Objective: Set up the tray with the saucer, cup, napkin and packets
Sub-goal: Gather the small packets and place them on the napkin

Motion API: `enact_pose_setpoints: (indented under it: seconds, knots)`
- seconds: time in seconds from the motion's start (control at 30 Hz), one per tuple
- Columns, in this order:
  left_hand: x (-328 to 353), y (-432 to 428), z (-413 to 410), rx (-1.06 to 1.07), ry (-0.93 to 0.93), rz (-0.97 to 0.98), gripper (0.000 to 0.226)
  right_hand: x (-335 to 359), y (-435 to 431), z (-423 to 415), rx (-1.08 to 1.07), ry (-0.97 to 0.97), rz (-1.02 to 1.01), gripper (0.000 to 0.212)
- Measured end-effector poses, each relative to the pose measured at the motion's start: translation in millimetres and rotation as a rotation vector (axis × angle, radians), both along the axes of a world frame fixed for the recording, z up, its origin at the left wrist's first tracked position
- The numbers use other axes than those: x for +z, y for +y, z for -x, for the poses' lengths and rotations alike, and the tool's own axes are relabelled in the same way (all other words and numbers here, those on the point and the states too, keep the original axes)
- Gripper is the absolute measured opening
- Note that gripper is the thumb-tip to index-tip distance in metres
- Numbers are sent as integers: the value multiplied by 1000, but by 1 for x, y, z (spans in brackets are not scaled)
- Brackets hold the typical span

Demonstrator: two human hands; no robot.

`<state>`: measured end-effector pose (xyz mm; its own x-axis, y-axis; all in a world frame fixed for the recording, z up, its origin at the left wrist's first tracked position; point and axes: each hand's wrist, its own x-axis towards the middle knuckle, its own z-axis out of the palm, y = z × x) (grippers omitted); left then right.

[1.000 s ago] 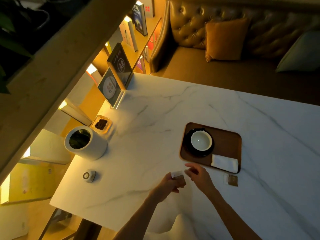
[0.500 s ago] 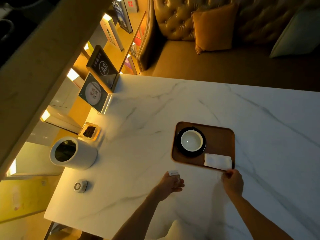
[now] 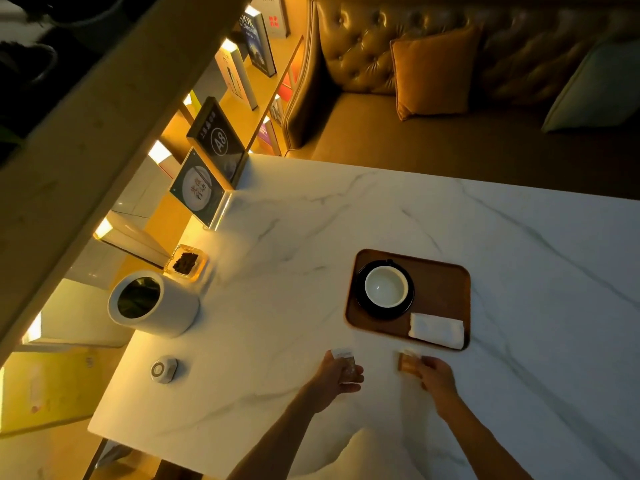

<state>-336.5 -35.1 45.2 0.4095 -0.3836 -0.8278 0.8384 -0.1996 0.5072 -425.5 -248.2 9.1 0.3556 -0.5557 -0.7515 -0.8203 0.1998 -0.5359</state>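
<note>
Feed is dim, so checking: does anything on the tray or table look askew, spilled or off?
Nothing spilled or damaged. The napkin lies slightly skewed at the tray's near right corner. Cup sits centred on its saucer. Both packets are off the tray, in the left hand and right hand.

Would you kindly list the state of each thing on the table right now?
Cup: upright, empty, on saucer.
Napkin: folded, flat on tray.
White packet: held in left hand.
Brown packet: held in right hand.
White canister: open, tilted.
</note>
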Motion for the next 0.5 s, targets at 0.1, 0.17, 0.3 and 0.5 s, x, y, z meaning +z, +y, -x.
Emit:
enact_pose_setpoints:
  seconds: [0.1,0.17,0.3,0.5]
  knots:
    - [10,5,2,-5,-45,-3,28,25,30,-17,111,-155,-101,29]
    - [18,11,6,3,-79,49,38,41,50,-26,215,-219,-124,25]
    - [38,28,11,-31,-208,202,47,63,85,-35,421,-311,-93,20]
    - [58,57,21,-84,-410,158,42,82,135,-36,549,-376,28,17]
